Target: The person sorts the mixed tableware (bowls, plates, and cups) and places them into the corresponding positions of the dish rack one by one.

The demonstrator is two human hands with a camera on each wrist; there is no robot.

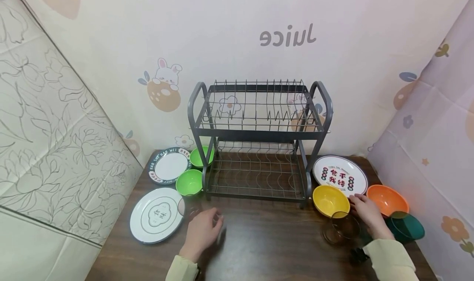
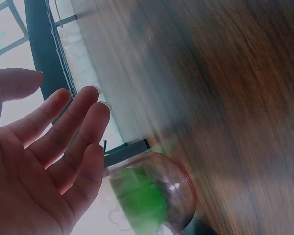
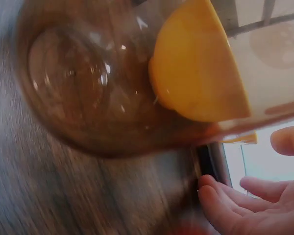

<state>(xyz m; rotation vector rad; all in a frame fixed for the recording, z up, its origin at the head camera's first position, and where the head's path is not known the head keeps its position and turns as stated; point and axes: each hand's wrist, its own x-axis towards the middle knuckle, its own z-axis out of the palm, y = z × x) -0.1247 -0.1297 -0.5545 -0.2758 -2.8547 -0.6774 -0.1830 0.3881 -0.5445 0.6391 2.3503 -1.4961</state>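
My left hand (image 1: 203, 233) hovers over the table with relaxed, slightly bent fingers and an empty palm, as the left wrist view confirms. Just beyond it stands a clear pinkish glass (image 2: 183, 193), with a green bowl (image 2: 142, 196) seen through it. My right hand (image 1: 368, 217) reaches between the yellow bowl (image 1: 331, 201) and the orange bowl (image 1: 388, 199). In the right wrist view its fingers are loosely extended and grip nothing. A transparent brown glass (image 3: 103, 132) stands beside that hand, in front of the yellow bowl. A teal glass (image 1: 409, 227) is on its other side.
A black two-tier dish rack (image 1: 259, 133) stands at the table's back. Left of it are a dark-rimmed plate (image 1: 171, 168), a white plate (image 1: 157, 227) and two green bowls (image 1: 189, 183). A plate with red characters (image 1: 342, 166) lies at the rack's right.
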